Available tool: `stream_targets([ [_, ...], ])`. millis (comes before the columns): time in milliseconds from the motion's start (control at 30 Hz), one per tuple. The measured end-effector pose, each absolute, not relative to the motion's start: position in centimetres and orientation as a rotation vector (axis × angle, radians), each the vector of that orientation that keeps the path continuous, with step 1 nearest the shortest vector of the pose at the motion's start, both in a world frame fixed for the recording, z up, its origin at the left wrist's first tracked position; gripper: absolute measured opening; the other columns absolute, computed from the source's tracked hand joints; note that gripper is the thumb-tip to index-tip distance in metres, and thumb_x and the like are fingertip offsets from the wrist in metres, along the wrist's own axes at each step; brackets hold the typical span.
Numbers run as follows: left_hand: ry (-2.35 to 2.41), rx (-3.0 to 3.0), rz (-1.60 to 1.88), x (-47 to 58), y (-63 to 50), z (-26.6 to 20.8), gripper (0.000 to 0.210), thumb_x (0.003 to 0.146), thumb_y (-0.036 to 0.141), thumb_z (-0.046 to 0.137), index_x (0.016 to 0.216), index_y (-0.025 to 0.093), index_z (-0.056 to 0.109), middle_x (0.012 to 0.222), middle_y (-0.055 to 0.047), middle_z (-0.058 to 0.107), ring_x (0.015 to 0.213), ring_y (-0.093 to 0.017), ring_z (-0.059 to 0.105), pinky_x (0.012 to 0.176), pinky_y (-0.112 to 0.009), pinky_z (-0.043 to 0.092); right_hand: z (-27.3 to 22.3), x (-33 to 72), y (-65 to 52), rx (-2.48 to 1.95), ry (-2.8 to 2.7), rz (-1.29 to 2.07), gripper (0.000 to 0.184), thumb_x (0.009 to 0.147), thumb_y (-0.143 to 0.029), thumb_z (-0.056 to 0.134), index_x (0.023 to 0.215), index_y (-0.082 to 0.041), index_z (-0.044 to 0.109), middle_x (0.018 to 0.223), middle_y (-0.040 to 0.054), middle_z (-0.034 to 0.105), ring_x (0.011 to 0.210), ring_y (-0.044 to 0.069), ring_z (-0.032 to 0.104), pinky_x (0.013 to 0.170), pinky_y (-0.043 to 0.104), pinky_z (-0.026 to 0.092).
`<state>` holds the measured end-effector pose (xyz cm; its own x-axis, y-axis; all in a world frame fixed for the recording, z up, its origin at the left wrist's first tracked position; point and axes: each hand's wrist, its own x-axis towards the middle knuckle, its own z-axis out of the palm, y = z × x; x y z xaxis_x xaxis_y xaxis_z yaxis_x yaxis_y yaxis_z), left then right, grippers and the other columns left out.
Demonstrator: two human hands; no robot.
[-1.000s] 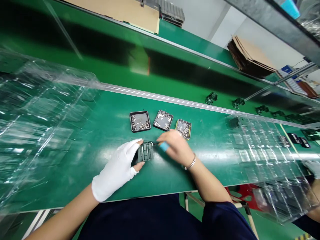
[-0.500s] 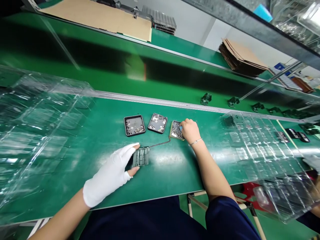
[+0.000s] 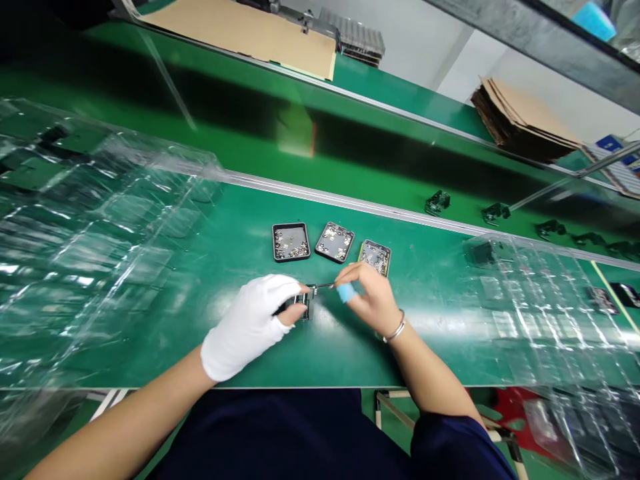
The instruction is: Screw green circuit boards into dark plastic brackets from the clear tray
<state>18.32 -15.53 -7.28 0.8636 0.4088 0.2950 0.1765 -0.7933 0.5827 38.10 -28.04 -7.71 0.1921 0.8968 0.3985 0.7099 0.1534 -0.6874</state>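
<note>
My left hand [image 3: 255,320], in a white glove with bare thumb and fingertip showing, grips a small dark grey-green plastic part [image 3: 306,308] low over the bench. Much of that part is hidden behind the fingers. From its upper right corner a thin dark wire [image 3: 324,286] runs to the right. My right hand [image 3: 367,297], bare with a blue cover on one finger, is closed in a pinch at the wire's far end. Whether it also holds a tiny piece cannot be made out. Just behind it stands a small tray of metal bits [image 3: 375,255], partly covered by the hand.
Two more dark trays with small metal pieces, a left one [image 3: 274,243] and a middle one [image 3: 320,247], stand beyond my hands. Clear plastic trays [image 3: 150,220] pile up on the left, and others [image 3: 520,300] on the right. Several dark parts [image 3: 437,203] sit along the back ledge.
My right hand has come from the right tray toward me and left, to the wire. My left fingers now cover more of the plastic part. The view has shifted.
</note>
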Motion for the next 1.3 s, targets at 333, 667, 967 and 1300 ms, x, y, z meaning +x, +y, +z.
stream_targets([
  [333, 0.455, 2.653, 0.653, 18.2, -16.0, -8.0, 0.025, 0.089, 0.027, 0.046, 0.074, 0.018, 0.064, 0.075, -0.007, 0.069, 0.072, -0.022, 0.065, 0.069, -0.036, 0.050, -8.5, 34.2, -27.5, -1.567, -1.641, 0.350, 0.009, 0.090, -0.020, 0.049, 0.091, -0.024, 0.057, 0.087, 0.0014, 0.068, 0.083, 0.015, 0.064, 0.099, 0.041, 0.044],
  [667, 0.557, 1.933, 0.312, 18.9, -14.2, -11.2, 0.030, 0.087, 0.032, 0.045, 0.107, 0.018, 0.062, 0.113, -0.007, 0.068, 0.105, -0.022, 0.064, 0.096, -0.038, 0.050, -10.6, 33.7, -25.2, -1.665, -1.516, 0.376, 0.006, 0.083, -0.018, 0.051, 0.082, -0.022, 0.056, 0.087, 0.0043, 0.063, 0.087, 0.019, 0.058, 0.081, 0.037, 0.046],
  [967, 0.581, 1.928, 0.331, 18.9, -14.6, -10.6, 0.029, 0.085, 0.031, 0.046, 0.106, 0.018, 0.061, 0.111, -0.008, 0.068, 0.105, -0.022, 0.064, 0.094, -0.037, 0.049, -11.4, 33.3, -25.2, -1.652, -1.523, 0.328, 0.006, 0.085, -0.018, 0.051, 0.082, -0.023, 0.054, 0.088, 0.0043, 0.063, 0.084, 0.019, 0.059, 0.078, 0.036, 0.045],
  [1300, 0.672, 1.782, 0.352, 19.9, -15.2, -10.6, 0.023, 0.086, 0.035, 0.045, 0.098, 0.018, 0.055, 0.090, -0.004, 0.066, 0.086, -0.019, 0.064, 0.078, -0.033, 0.053, -11.9, 33.6, -25.2, -1.526, -1.235, 0.696, 0.011, 0.084, -0.021, 0.052, 0.095, -0.022, 0.052, 0.091, 0.0035, 0.060, 0.085, 0.016, 0.059, 0.079, 0.032, 0.049],
])
